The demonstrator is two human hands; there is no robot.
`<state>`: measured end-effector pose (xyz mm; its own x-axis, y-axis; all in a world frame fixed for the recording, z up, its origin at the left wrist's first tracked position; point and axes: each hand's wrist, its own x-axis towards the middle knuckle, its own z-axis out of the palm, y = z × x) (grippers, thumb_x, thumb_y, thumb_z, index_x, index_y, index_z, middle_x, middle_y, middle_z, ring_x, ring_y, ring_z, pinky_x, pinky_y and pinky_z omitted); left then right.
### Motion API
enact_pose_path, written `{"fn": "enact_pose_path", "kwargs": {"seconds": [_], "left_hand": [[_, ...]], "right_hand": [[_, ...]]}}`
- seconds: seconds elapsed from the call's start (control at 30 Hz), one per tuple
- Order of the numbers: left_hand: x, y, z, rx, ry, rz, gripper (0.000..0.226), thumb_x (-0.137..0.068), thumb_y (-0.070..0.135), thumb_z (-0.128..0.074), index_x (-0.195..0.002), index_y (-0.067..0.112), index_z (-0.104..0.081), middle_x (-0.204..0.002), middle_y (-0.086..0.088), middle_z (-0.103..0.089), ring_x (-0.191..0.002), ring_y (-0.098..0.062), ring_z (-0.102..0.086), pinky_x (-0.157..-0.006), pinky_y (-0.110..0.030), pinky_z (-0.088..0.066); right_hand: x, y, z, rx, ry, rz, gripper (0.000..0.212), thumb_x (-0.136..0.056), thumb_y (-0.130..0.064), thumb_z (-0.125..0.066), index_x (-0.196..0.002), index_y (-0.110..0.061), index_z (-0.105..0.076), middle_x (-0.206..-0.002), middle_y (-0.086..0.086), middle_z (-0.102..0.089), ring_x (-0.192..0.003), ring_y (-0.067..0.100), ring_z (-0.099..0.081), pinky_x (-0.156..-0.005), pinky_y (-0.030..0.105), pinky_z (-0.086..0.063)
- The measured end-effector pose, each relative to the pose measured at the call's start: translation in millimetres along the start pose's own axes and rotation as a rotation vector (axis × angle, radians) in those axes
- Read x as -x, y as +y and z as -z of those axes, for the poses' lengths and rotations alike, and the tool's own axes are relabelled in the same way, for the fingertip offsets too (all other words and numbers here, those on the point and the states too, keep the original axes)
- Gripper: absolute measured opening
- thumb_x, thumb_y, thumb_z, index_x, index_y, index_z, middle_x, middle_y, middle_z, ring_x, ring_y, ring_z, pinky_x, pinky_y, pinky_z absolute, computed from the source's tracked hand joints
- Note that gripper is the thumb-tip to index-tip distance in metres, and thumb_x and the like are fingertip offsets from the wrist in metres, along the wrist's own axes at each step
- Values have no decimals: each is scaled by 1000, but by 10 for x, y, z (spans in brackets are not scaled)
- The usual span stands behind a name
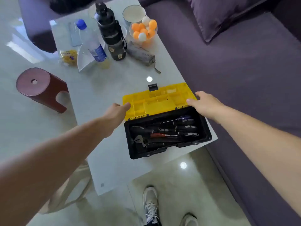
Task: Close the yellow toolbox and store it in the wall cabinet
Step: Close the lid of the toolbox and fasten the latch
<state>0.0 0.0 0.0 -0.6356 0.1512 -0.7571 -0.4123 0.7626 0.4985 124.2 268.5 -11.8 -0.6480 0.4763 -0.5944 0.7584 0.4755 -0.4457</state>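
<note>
The toolbox stands open on the near right corner of the pale table (104, 160). Its yellow lid (156, 101) lies tipped back flat, a black latch at its far edge. The black tub (206, 128) holds screwdrivers and pliers. My left hand (117, 111) touches the lid's left end with the fingertips. At the lid's right end, my right hand (203, 103) rests with thumb and fingers at the edge. Whether either hand really grips the lid cannot be told. No wall cabinet is in view.
Farther back on the table stand a black flask (112, 35), a clear water bottle (92, 41), a bowl of orange and white balls (144, 31) and a grey pouch (141, 54). A dark red stool (40, 88) is left; a purple sofa (236, 79) runs along the right.
</note>
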Motion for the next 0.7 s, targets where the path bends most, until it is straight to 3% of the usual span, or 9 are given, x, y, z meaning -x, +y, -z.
{"fn": "enact_pose_path", "kwargs": {"seconds": [0.07, 0.17, 0.27, 0.37, 0.53, 0.63, 0.7], "left_hand": [[-213, -83, -53, 35, -10, 63, 42, -94, 53, -45, -107, 14, -51, -100, -8, -50, -106, -32, -52, -100, -45, -42], [-462, -138, -173, 171, -81, 139, 67, -91, 55, -49, -141, 12, -39, -141, -11, -46, -126, -33, -49, -108, -50, -39], [-651, -121, -258, 275, -86, 152, 73, -90, 52, -53, -148, 14, -28, -159, -10, -27, -135, -35, -42, -111, -53, -36], [-721, -102, -224, 322, -80, 138, 72, -91, 49, -54, -148, 14, -28, -160, -10, -24, -136, -36, -40, -111, -53, -35], [-818, 74, -74, 361, -75, 45, 66, -93, 49, -50, -146, 13, -36, -155, -12, -38, -139, -31, -38, -117, -48, -25], [-801, 164, 31, 420, -46, 16, 69, -93, 55, -43, -149, 16, -31, -154, -12, -39, -142, -28, -34, -119, -47, -16], [-748, 205, 90, 470, 7, -15, 67, -95, 58, -35, -148, 18, -32, -149, -12, -46, -136, -27, -41, -118, -48, -18]], "right_hand": [[-158, 63, -103, -21, 22, -29, 66, -91, -50, -49, -146, -16, -32, -151, 13, -38, -133, 35, -38, -100, 45, -35], [-358, 159, -271, -81, -22, -82, 71, -91, -51, -50, -148, -16, -28, -156, 9, -32, -139, 33, -32, -107, 46, -30], [-538, 185, -386, -145, -21, -94, 76, -90, -51, -51, -150, -15, -23, -159, 8, -26, -142, 31, -26, -113, 49, -26], [-586, 171, -390, -228, 13, -97, 74, -90, -49, -51, -150, -15, -24, -158, 8, -28, -142, 30, -28, -111, 48, -27], [-676, 95, -297, -440, 64, -83, 73, -89, -50, -52, -150, -23, -22, -157, 4, -30, -140, 28, -30, -109, 48, -28], [-693, 24, -220, -588, 94, -88, 79, -86, -60, -48, -151, -26, -17, -158, 3, -25, -142, 28, -27, -112, 52, -25], [-696, -7, -170, -685, 79, -85, 86, -81, -72, -40, -151, -26, -18, -157, 3, -29, -141, 29, -30, -113, 56, -25]]}}
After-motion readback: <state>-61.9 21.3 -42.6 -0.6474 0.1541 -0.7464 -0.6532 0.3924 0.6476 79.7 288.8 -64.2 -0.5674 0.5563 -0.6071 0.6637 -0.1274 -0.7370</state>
